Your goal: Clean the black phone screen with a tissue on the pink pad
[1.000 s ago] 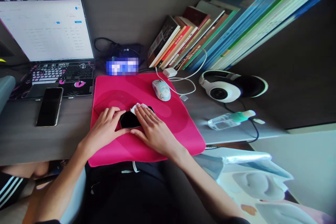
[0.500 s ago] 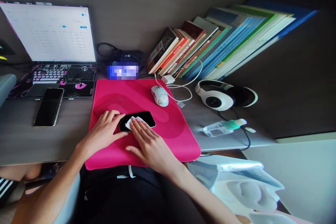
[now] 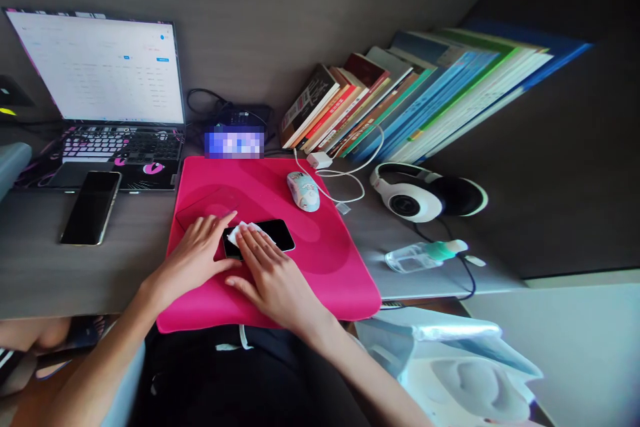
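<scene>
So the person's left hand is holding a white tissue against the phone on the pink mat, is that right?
Not quite: it is the right hand holding the white tissue against the phone on the pink mat, as the head view shows.

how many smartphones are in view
2. One smartphone lies at the front of the laptop; the other smartphone lies on the pink desk mat, partly covered by the white wipe under the right hand.

On the mat [image 3: 340, 293], a mouse [image 3: 303, 191] lies behind the phone [image 3: 280, 235], left of headphones [image 3: 420, 201].
</scene>
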`<state>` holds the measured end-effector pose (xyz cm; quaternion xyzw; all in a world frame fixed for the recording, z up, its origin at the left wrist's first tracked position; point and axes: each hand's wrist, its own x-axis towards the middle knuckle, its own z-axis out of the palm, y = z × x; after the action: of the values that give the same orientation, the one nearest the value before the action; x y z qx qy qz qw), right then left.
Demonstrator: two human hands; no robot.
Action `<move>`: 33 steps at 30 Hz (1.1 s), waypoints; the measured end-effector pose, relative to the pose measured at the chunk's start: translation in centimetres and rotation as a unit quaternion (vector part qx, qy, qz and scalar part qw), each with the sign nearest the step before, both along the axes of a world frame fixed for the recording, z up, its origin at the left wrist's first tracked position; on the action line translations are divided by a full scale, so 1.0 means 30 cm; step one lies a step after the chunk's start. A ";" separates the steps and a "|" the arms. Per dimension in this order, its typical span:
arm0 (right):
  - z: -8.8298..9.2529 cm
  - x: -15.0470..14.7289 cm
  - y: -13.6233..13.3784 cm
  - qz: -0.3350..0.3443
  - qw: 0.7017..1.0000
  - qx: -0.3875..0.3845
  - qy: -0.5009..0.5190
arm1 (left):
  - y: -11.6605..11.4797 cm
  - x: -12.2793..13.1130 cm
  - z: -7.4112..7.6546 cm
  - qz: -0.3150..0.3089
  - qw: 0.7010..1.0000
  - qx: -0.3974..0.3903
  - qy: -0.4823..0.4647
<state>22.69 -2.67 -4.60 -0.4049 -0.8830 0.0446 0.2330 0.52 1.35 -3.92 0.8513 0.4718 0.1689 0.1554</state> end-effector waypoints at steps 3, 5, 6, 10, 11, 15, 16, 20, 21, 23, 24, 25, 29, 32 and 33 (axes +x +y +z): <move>0.007 0.001 -0.060 0.005 1.000 0.000 -0.017 | -0.007 0.006 0.016 0.005 1.000 -0.016 0.006; 0.011 0.003 -0.088 0.009 1.000 0.000 -0.029 | -0.012 0.009 0.032 0.006 1.000 -0.024 0.015; 0.014 0.005 -0.094 0.012 0.999 -0.001 -0.033 | -0.015 0.011 0.039 0.003 0.999 -0.030 0.019; 0.027 0.009 -0.064 0.029 0.999 -0.015 -0.028 | -0.021 0.016 0.063 -0.007 0.999 -0.040 0.013; 0.030 0.008 -0.047 0.036 0.999 -0.020 -0.022 | -0.022 0.017 0.065 -0.007 0.999 -0.042 0.009; 0.039 -0.012 0.028 0.053 0.998 -0.032 -0.002 | -0.024 0.016 0.066 0.003 0.998 -0.055 0.001; 0.039 -0.021 0.044 0.055 0.998 -0.033 0.002 | -0.024 0.015 0.064 0.005 0.998 -0.056 0.000; 0.028 -0.049 0.086 0.069 0.997 -0.030 0.010 | -0.023 0.011 0.055 0.009 0.999 -0.040 -0.021; 0.024 -0.052 0.091 0.072 0.997 -0.029 0.010 | -0.023 0.011 0.053 0.009 0.999 -0.037 -0.027; 0.018 -0.050 0.091 0.077 0.997 -0.025 0.006 | -0.020 0.011 0.047 0.010 0.999 -0.033 -0.031; 0.018 -0.045 0.088 0.079 0.997 -0.022 0.004 | -0.019 0.012 0.045 0.011 0.999 -0.033 -0.030; 0.019 -0.038 0.083 0.082 0.996 -0.018 0.002 | -0.018 0.012 0.042 0.013 0.999 -0.033 -0.027; 0.033 0.000 0.050 0.105 0.994 -0.016 -0.007 | -0.013 0.011 0.033 0.021 0.999 -0.028 -0.022; 0.038 0.024 0.031 0.116 0.993 -0.016 -0.011 | -0.011 0.006 0.031 0.015 0.999 -0.023 -0.029; 0.037 0.030 0.028 0.117 0.993 -0.016 -0.010 | -0.012 0.004 0.031 0.012 0.999 -0.023 -0.033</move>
<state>23.59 -1.84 -3.49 -0.3026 -0.9260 0.0816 0.2105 0.64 1.00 -2.97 0.8357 0.4804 0.1878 0.1887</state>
